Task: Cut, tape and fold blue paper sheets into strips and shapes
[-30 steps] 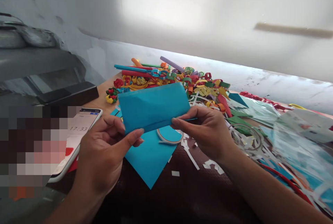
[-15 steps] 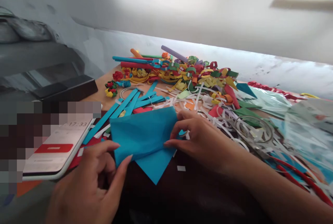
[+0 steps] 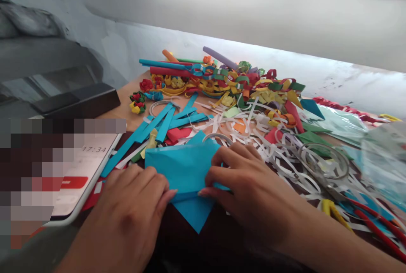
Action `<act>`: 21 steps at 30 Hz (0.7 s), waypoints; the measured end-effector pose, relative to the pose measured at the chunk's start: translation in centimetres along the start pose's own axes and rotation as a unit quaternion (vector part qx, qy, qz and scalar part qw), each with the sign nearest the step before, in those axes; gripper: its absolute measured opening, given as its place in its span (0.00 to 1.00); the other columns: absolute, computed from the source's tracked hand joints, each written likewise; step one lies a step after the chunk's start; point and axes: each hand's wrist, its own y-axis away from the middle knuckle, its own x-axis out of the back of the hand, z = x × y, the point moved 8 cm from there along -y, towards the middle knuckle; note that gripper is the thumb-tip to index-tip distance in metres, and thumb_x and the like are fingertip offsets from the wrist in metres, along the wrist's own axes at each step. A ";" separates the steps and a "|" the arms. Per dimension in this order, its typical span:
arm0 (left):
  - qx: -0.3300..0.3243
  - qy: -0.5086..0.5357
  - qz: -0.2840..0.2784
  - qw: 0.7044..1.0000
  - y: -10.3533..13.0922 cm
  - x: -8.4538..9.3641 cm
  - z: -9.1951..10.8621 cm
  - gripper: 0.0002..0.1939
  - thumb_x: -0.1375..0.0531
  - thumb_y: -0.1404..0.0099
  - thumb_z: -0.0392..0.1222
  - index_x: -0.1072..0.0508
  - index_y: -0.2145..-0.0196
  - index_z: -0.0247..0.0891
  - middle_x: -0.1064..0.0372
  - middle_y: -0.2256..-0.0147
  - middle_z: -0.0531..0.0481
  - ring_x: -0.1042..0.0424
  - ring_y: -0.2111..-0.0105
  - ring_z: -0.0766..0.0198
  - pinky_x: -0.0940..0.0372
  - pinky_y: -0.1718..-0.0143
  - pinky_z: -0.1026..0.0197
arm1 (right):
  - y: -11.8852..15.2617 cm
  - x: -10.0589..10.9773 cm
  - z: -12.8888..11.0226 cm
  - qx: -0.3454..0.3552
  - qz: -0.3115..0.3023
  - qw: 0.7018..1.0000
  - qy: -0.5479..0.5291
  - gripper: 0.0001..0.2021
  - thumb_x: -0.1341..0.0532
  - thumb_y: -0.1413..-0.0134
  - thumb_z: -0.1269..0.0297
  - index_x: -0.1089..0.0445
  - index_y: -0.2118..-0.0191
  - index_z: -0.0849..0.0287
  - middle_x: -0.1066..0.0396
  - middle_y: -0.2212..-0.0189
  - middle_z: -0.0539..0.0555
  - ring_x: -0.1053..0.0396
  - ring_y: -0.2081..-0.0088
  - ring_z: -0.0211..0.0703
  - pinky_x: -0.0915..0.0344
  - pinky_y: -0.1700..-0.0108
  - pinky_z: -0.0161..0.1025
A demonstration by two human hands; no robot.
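Note:
A folded blue sheet of paper (image 3: 182,167) stretches between my two hands, with a pointed corner hanging down below its fold. My left hand (image 3: 136,205) is closed on the paper's left end, thumb near the lower fold. On the right end, my right hand (image 3: 241,180) pinches the paper, its thumb and fingers at the fold line. Just behind the paper lie cut blue strips (image 3: 155,123) and a roll of tape (image 3: 218,138), partly hidden.
A phone (image 3: 91,159) stands at the left. Paper chains and flowers (image 3: 222,80) pile up at the back. White paper scraps (image 3: 288,171), another tape roll (image 3: 326,161) and red-handled scissors (image 3: 374,222) lie to the right. A dark box (image 3: 79,99) is at the back left.
My left hand has moved in and closed on the left end of the blue paper, its fingers previously apart. My right hand keeps its pinch. The view has shifted slightly.

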 end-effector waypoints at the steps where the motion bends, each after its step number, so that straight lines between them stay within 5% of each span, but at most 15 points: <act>1: 0.003 -0.011 0.001 1.000 0.3 -0.1 -0.1 0.14 0.49 0.26 0.39 0.31 0.71 0.42 0.35 0.74 0.51 0.38 0.71 0.53 0.48 0.65 0.51 | -0.1 -0.4 0.1 -0.010 -0.019 1.000 -0.014 0.10 0.36 0.35 0.58 0.26 0.68 0.55 0.28 0.64 0.54 0.35 0.58 0.52 0.38 0.54 0.52; 6: 0.005 -0.060 -0.010 0.998 1.0 -0.7 -0.6 0.11 0.46 0.27 0.38 0.31 0.69 0.42 0.35 0.72 0.48 0.40 0.69 0.49 0.51 0.65 0.49 | -0.4 -1.6 0.3 -0.025 -0.050 0.998 -0.020 0.12 0.37 0.33 0.58 0.28 0.69 0.55 0.29 0.67 0.52 0.36 0.62 0.51 0.42 0.56 0.50; 21: 0.010 -0.066 -0.042 0.997 0.6 -0.6 -0.6 0.11 0.45 0.28 0.39 0.34 0.71 0.42 0.37 0.75 0.51 0.38 0.73 0.53 0.50 0.67 0.50 | 0.2 -0.7 -0.1 0.020 0.037 0.999 0.024 0.12 0.31 0.40 0.58 0.32 0.70 0.52 0.31 0.71 0.49 0.39 0.68 0.49 0.50 0.61 0.47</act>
